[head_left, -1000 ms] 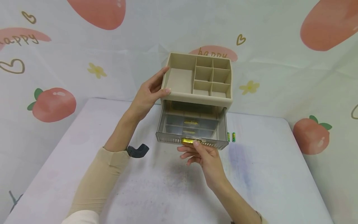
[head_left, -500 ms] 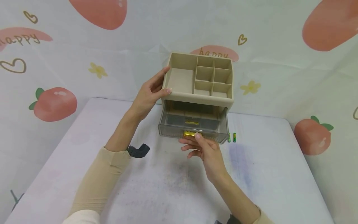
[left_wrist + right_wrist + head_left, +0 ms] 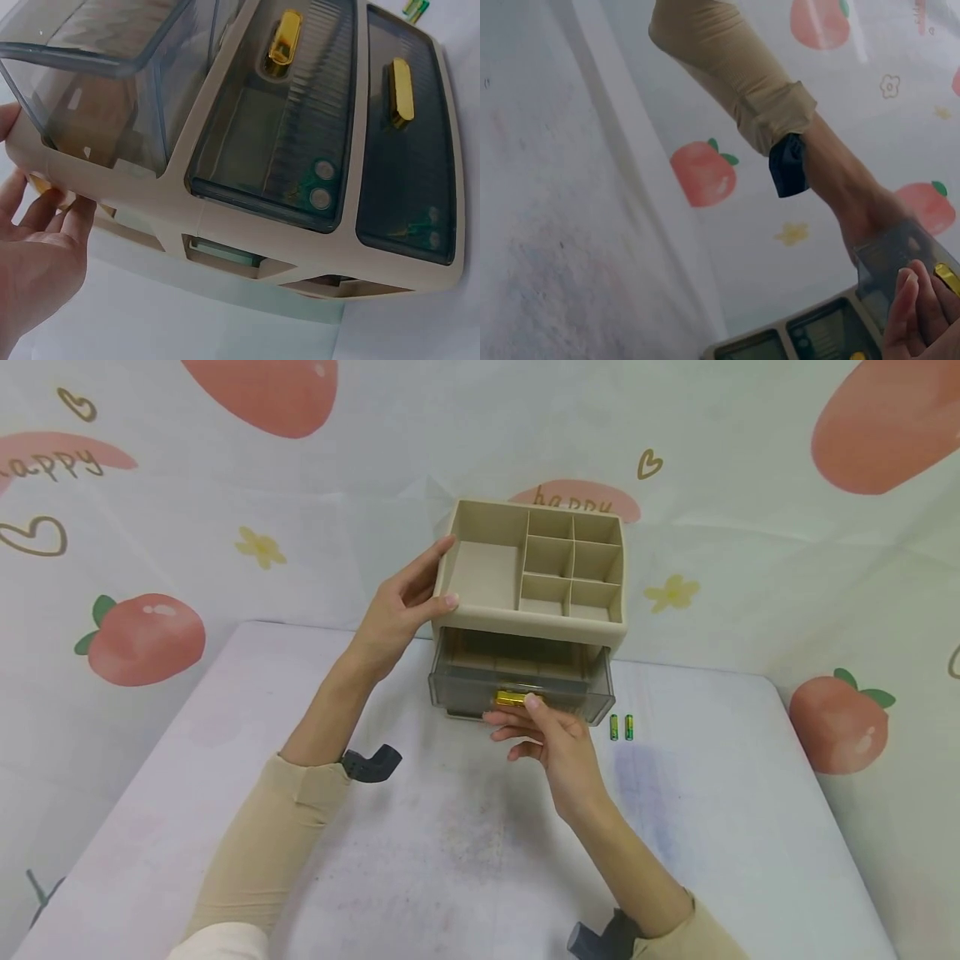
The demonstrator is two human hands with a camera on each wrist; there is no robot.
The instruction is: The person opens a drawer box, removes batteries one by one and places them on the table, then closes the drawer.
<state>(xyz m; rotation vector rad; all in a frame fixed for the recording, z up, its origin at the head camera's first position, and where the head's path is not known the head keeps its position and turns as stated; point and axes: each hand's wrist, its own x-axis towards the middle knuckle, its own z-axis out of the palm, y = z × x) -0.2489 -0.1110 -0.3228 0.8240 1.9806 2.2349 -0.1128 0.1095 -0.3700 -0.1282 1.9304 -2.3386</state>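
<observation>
A beige desk organizer (image 3: pixel 525 625) stands on the table, its open top divided into compartments. Its uppermost grey see-through drawer (image 3: pixel 463 692) is pulled partly out. My left hand (image 3: pixel 386 618) grips the organizer's upper left side, thumb on the front rim. My right hand (image 3: pixel 564 760) pinches that drawer's gold handle (image 3: pixel 512 698), thumb above and fingers beneath. In the left wrist view, two lower drawers (image 3: pixel 405 165) are closed; green items with round ends (image 3: pixel 322 184) show dimly through their fronts. The right wrist view catches only the fingers of my right hand (image 3: pixel 930 319) beside the handle.
Two small green batteries (image 3: pixel 622 727) lie on the table right of the organizer. A wall cloth (image 3: pixel 360 477) with peach prints hangs close behind it. Dark wrist devices (image 3: pixel 372 764) stick out from both forearms.
My right hand has pushed the upper drawer inward, away from me, so less of it sticks out. Both batteries now show fully. My left hand keeps its hold on the organizer.
</observation>
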